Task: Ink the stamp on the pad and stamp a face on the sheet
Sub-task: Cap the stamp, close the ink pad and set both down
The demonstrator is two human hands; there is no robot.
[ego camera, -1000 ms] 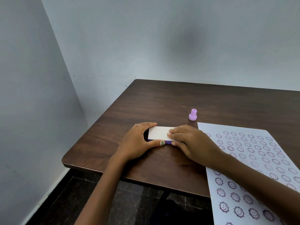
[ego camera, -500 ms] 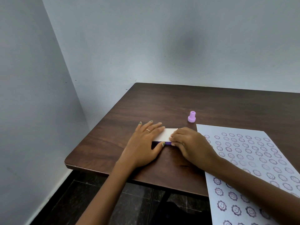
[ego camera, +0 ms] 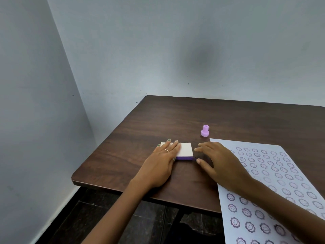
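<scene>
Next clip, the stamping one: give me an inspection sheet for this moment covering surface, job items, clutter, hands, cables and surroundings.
Surface: dark brown wooden table, bare apart from the job's things.
Job's things: small lilac plastic stamp standing upright, untouched; flat ink pad with white lid and purple base, lid shut; white paper sheet covered in rows of purple smiling-face prints, overhanging the near table edge.
Clutter: nothing seen.
Hands: left hand lies flat on the pad's left part; right hand open, beside the pad, empty.
Cables: nothing seen.
Surroundings: pale grey walls meeting in a corner; dark tiled floor.
</scene>
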